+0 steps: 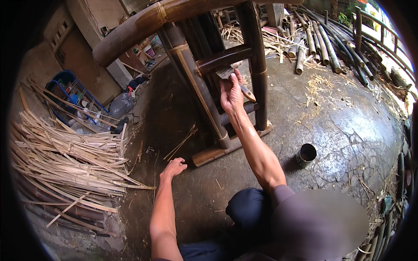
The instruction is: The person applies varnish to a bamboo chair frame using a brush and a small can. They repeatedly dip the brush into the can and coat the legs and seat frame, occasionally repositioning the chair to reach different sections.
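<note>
Between four and five o'clock, a muted mauve-grey sleeve (282, 195) ends near the elbow, blurred farther along. Dark navy legwear (202, 251) shows at six o'clock and rounds smoothly over a knee (248, 206) at five. Forearms (259, 158) and hands (232, 93) are bare.

The concrete floor (291, 108) is grey and cracked, with shiny patches at the right. It carries the bamboo frame (197, 87). Left of this frame lie thin sticks (182, 142); to its right, a dark can (306, 155), pale shavings (319, 89) and piled poles (321, 43).
</note>
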A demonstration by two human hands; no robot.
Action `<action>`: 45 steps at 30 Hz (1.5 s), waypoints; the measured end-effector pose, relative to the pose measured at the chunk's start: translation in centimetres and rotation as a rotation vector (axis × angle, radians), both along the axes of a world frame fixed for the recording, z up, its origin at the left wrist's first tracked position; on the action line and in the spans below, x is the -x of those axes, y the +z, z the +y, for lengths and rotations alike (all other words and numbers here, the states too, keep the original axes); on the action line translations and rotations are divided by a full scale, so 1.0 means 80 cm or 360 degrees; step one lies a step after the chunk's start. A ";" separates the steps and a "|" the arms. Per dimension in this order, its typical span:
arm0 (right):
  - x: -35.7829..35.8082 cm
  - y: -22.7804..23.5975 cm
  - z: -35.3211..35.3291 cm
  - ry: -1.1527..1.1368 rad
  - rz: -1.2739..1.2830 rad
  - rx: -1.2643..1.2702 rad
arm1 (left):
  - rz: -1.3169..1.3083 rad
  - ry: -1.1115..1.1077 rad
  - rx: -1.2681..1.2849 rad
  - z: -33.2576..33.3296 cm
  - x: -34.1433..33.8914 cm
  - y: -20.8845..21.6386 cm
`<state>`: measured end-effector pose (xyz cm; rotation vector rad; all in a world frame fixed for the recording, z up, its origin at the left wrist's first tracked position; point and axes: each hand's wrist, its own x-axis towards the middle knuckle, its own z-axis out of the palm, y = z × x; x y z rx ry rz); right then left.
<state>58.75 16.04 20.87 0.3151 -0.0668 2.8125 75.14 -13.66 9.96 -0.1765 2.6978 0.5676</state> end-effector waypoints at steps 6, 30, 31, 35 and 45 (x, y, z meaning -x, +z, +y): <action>-0.006 -0.087 0.006 -0.1072 -0.0605 -0.0799 | -0.0008 -0.0042 0.0099 -0.008 0.002 -0.034; 0.007 -0.013 0.089 -0.0999 0.0886 -0.4011 | 0.0074 -0.0321 0.0051 0.021 0.059 -0.051; 0.036 -0.021 0.108 -0.0796 0.0921 -0.4008 | 0.0105 -0.0305 -0.0036 0.038 0.068 -0.053; 0.053 0.010 0.105 -0.0390 0.0945 -0.4192 | 0.0099 -0.0319 0.0044 0.035 0.063 -0.046; 0.044 -0.019 0.150 -0.0950 0.0644 -0.4271 | -0.0017 -0.0490 0.0156 0.055 0.071 -0.063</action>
